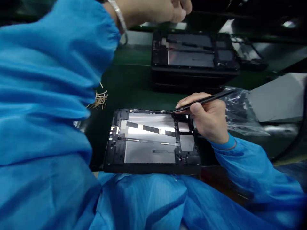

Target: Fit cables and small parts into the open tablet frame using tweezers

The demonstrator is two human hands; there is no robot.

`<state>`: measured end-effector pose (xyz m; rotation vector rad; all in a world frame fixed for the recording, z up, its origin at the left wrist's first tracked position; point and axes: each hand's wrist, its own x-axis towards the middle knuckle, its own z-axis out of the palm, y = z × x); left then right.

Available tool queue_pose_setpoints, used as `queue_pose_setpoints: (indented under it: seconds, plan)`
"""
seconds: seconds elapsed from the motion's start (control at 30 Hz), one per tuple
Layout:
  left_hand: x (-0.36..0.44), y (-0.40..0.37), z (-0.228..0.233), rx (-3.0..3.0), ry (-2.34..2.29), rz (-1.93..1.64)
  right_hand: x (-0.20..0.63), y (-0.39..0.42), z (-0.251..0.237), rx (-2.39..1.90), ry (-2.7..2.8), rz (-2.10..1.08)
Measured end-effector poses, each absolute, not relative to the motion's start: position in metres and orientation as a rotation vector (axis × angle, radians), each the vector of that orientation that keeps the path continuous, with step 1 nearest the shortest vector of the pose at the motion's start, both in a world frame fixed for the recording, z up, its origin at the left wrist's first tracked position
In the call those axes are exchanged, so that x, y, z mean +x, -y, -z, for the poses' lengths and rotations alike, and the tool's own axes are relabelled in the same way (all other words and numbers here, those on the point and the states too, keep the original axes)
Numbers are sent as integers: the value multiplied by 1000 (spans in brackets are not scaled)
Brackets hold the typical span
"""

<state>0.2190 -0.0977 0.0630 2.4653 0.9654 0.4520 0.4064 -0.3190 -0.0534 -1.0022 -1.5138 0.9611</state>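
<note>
An opened tablet (150, 156) lies flat in front of me, its silvery inner plate, dark strips and thin cables showing inside a black frame. In my right hand (209, 118) is a pair of black tweezers (203, 100), closed in the fingers. Their tip meets the tablet's far edge, right of its middle, while the fingers rest close to that edge. My left hand (158, 11) is raised at the top of the view, above the far side of the bench. Its fingers are curled together; what they pinch, if anything, does not show.
Behind the tablet stands a stack of similar opened tablets (192, 75), with another opened device (249, 52) to its right. Clear plastic wrap (240, 110) and a pale grey box (280, 97) sit at the right. Thin tan strips (99, 99) are heaped beside my left sleeve on the dark green bench (134, 84).
</note>
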Motion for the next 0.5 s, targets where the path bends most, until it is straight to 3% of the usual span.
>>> queue_pose_setpoints:
  seconds: [0.17,0.4,0.5]
  plan:
    - [166,185,-48,2906,-850,-485,386,313,51,-1118,1834,-677]
    - [108,237,32,2539,-933,2,377,297,50,-1221,1910,-690]
    - [99,246,51,2475,-939,18,377,299,49,-1267,1908,-714]
